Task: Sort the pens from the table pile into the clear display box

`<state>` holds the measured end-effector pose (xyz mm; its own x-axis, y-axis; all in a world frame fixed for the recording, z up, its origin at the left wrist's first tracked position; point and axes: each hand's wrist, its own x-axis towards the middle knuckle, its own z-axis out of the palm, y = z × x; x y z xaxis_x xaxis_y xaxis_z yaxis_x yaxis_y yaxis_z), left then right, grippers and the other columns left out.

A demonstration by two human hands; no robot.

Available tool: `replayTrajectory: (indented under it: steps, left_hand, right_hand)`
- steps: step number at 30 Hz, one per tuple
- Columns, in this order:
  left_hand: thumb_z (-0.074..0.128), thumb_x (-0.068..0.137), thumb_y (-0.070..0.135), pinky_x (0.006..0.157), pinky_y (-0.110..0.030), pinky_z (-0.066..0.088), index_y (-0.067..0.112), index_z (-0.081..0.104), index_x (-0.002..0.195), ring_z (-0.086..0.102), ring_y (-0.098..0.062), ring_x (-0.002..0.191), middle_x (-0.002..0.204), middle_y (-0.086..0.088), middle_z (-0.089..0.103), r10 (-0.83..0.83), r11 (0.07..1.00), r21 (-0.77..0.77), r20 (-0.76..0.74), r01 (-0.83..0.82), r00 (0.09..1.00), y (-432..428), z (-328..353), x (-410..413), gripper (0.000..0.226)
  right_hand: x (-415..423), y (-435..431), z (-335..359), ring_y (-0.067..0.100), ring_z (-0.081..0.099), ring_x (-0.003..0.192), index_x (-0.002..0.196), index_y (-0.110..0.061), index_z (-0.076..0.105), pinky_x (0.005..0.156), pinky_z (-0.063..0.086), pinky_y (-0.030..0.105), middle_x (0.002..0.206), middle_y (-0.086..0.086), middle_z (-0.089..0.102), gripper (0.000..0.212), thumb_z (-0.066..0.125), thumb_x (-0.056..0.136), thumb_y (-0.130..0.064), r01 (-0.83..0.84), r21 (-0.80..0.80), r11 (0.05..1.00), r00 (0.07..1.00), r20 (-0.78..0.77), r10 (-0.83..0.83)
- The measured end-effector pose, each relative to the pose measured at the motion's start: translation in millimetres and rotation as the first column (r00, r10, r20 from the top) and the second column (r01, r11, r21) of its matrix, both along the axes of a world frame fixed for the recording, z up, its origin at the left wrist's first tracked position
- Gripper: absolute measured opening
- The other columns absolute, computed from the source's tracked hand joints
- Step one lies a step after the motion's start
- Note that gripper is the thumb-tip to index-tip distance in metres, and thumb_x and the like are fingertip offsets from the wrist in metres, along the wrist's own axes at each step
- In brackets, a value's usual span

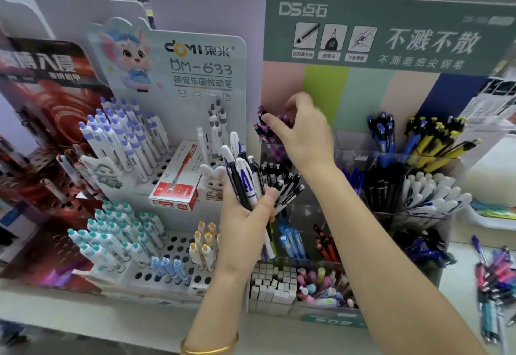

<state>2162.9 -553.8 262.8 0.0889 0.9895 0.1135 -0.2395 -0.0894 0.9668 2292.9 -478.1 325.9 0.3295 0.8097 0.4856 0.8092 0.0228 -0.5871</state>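
My left hand grips a bundle of white, black and blue pens, held upright in front of the clear display box. My right hand reaches over the box's back left compartment, fingers curled among the purple-capped pens standing there; its grip on them is blurred. Other compartments hold black pens, blue pens, yellow pens and white pens. A loose pile of pens lies on the table at the far right.
To the left stands a white perforated pen stand with purple, teal and yellow-topped pens and a red pen carton. Erasers and small pastel items fill front trays. A green backboard rises behind the box.
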Motion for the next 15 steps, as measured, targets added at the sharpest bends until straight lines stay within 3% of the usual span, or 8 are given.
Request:
replayTrajectory:
  steps: [2,5,7,9,12,15]
  left_hand:
    - [0.066,0.089,0.016,0.072,-0.025,0.051,0.011,0.049,0.129,0.058,-0.01,0.069,0.074,0.008,0.061,-0.039,0.999,-0.028,0.066,0.041,0.997,0.2,1.3,-0.1,0.043]
    - [0.066,0.084,0.017,0.07,-0.035,0.045,0.017,0.059,0.102,0.052,-0.014,0.062,0.068,0.001,0.057,-0.135,0.985,-0.08,0.208,0.154,0.969,-1.3,2.9,0.3,0.019]
    - [0.061,0.08,0.013,0.061,-0.03,0.045,0.014,0.058,0.101,0.049,-0.012,0.058,0.068,-0.001,0.055,-0.201,0.96,-0.111,0.366,0.257,0.909,-4.1,7.1,0.4,0.021]
    - [0.058,0.08,0.008,0.055,-0.025,0.045,0.011,0.056,0.107,0.048,-0.011,0.056,0.072,-0.002,0.056,-0.252,0.936,-0.101,0.471,0.336,0.845,-6.6,9.0,0.2,0.027]
    - [0.057,0.082,0.007,0.056,-0.025,0.045,0.009,0.055,0.111,0.048,-0.011,0.058,0.076,-0.002,0.056,-0.297,0.928,-0.061,0.473,0.367,0.83,-9.6,6.2,1.5,0.029]
    - [0.06,0.083,0.012,0.057,-0.027,0.046,0.004,0.054,0.115,0.049,-0.014,0.062,0.073,-0.003,0.056,-0.3,0.933,-0.071,0.383,0.352,0.874,-14.6,1.2,5.3,0.034]
  right_hand:
    - [-0.4,-3.1,6.9,0.021,0.051,0.085,0.112,-0.011,0.049,0.07,0.038,0.032,0.104,0.001,0.055,0.042,0.058,0.09,-0.046,0.007,0.04,0.999,1.0,-0.015,-0.006]
    - [1.4,-2.7,10.7,0.027,0.056,0.086,0.104,-0.009,0.053,0.072,0.044,0.037,0.098,0.006,0.062,0.026,0.055,0.095,-0.034,-0.041,-0.008,0.999,0.999,0.022,0.042]
    - [3.2,-5.1,9.8,0.027,0.057,0.089,0.104,-0.007,0.056,0.076,0.046,0.038,0.096,0.007,0.063,0.028,0.053,0.096,-0.034,-0.087,-0.066,0.994,0.996,-0.032,0.085]
    - [3.5,-16.6,10.9,0.018,0.053,0.089,0.111,-0.008,0.055,0.077,0.042,0.031,0.1,0.004,0.059,0.029,0.053,0.096,-0.034,-0.087,0.002,0.996,0.993,-0.081,0.087]
    - [2.4,-50.9,15.5,0.012,0.053,0.07,0.095,-0.011,0.059,0.065,0.041,0.022,0.08,-0.001,0.058,0.012,0.059,0.094,-0.024,-0.125,0.126,0.984,0.977,-0.158,0.144]
    - [-2.8,-88.8,15.2,0.007,0.053,0.05,0.093,-0.014,0.064,0.048,0.042,0.017,0.071,0.007,0.061,0.007,0.065,0.089,-0.02,-0.369,-0.027,0.929,0.866,-0.374,0.333]
